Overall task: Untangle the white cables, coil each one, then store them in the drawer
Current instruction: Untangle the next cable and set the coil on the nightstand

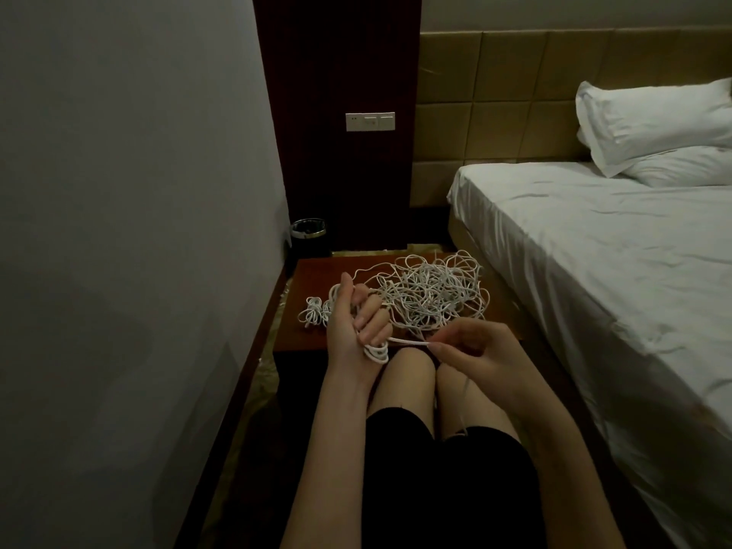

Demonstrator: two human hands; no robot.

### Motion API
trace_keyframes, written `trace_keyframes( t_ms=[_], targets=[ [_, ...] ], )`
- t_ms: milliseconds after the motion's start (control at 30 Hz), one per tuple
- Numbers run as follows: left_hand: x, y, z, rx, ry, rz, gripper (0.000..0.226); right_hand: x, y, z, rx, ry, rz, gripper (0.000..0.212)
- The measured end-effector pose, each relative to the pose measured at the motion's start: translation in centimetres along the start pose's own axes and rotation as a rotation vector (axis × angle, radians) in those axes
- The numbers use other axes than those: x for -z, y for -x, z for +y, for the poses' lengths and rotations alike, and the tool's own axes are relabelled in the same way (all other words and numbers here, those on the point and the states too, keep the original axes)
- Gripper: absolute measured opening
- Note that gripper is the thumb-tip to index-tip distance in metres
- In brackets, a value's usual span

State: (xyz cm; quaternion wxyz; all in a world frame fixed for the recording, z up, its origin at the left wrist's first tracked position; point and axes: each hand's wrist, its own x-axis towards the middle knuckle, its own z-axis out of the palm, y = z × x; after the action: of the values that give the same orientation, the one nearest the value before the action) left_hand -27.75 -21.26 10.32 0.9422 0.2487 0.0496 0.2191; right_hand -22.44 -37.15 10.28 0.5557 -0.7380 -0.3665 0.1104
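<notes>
A big tangle of white cables [429, 295] lies on the dark wooden nightstand [305, 334]. One small coiled cable [313, 313] rests at the tangle's left. My left hand [354, 324] stands upright in front of the nightstand, with loops of white cable [376, 352] wound round its curled fingers. From those loops a short stretch of cable runs right to my right hand [471, 348], which pinches it between thumb and fingertips above my knees. The nightstand's front is hidden behind my hands.
A bed with a white sheet [602, 271] and pillows [657, 128] fills the right side. A grey wall [130, 231] closes the left. A small black bin [309, 231] stands behind the nightstand below a wall switch panel [370, 121]. My bare knees [427, 386] are below the hands.
</notes>
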Motion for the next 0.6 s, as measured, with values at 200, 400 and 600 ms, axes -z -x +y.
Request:
trace_keyframes(
  t_ms=[200,400,600],
  targets=[
    [-0.5,-0.1,0.0,-0.019,-0.192,0.021,0.049,-0.4,0.4,-1.5,0.081,0.225,-0.188,0.008],
    [-0.7,0.2,-0.6,0.023,-0.465,-0.002,0.044,-2.8,0.1,-2.7,0.204,0.223,-0.118,0.008],
    [-1.7,1.2,-1.3,0.249,-0.650,-0.057,0.040,-2.1,0.3,-2.3,0.097,0.215,0.005,0.033]
  ],
)
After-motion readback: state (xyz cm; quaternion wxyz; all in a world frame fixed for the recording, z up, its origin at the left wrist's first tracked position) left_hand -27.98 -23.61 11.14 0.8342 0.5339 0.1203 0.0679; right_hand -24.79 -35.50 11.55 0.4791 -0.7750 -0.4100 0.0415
